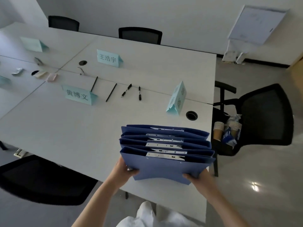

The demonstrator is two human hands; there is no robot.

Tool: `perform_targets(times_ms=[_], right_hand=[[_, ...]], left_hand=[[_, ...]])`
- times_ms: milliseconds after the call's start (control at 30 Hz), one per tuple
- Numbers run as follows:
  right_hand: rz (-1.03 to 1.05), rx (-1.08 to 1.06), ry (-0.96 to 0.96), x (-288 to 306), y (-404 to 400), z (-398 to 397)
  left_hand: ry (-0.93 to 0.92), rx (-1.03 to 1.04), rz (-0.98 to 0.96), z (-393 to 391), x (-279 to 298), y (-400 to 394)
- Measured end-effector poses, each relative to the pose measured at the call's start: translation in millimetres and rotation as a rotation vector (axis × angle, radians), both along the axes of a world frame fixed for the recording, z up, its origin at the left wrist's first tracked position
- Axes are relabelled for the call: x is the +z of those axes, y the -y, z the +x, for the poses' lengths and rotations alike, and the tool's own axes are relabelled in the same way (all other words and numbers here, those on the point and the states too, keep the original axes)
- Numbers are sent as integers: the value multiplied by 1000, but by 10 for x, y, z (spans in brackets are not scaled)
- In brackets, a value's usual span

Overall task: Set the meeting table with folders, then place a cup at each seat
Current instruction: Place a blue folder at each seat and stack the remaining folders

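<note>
Several blue folders (164, 167) stand as an upright bundle over the near right corner of the white meeting table (68, 131), metal clips showing at their open tops. My left hand (125, 168) grips the bundle's lower left edge. My right hand (196, 176) grips its lower right corner. Two stacks of brown paper cups (218, 131) lie with a blue wrapper on the seat of the black chair (265, 118) at the table's right end.
Pale green name cards (77, 95) (109, 58) (177, 99) stand on the table, with pens (126, 90) along the middle seam and small items at far left. Round cable holes (191, 115) open near the right edge. Black chairs (41, 179) (140, 35) ring the table.
</note>
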State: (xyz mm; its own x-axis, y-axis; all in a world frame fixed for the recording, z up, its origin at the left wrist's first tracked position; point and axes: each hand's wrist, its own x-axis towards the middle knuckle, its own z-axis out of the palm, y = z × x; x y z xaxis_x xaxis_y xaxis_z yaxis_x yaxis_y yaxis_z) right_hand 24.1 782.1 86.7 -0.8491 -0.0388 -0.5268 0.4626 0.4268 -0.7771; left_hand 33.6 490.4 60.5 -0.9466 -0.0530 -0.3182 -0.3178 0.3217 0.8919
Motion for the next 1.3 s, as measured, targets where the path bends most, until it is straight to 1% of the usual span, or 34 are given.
perform_targets(times_ms=[33,133,200,300,367,467,633,767,900,967,1033,1100,1167,1300], right_hand=[[22,-15,39,17,-4,43],[79,-32,61,-38,-70,99],[118,14,22,-26,-44,69],[116,85,11,-63,-40,19],[108,60,12,-95,-53,8],[89,29,-41,-164,-60,-17],[14,-26,-60,-250,-25,-115],[-57,-83,-4,-229,-72,-244],[-75,-47,110,-171,-200,-456],[-116,-64,233,-184,-289,-556],[-175,-103,374,-239,-381,-637],[-211,-147,483,-332,-461,-700],[-213,-179,555,-411,-506,-736],[-200,-252,644,-576,-538,-681]], left_hand=[[5,-10,-14,13,-36,15],[62,-43,-67,21,-99,39],[101,-58,-107,21,-114,21],[127,-45,-79,41,-160,-20],[131,-63,-96,24,-197,-18],[101,-34,-116,25,-234,-12],[80,3,-85,-39,-273,-27],[129,-21,-65,-236,-197,-34],[197,-141,-56,-529,-96,-22],[242,-160,-81,-674,-63,-34],[307,-148,-86,-800,-57,-108],[390,-125,-41,-887,-88,-228],[469,-92,3,-947,-160,-337],[587,-76,8,-942,-346,-474]])
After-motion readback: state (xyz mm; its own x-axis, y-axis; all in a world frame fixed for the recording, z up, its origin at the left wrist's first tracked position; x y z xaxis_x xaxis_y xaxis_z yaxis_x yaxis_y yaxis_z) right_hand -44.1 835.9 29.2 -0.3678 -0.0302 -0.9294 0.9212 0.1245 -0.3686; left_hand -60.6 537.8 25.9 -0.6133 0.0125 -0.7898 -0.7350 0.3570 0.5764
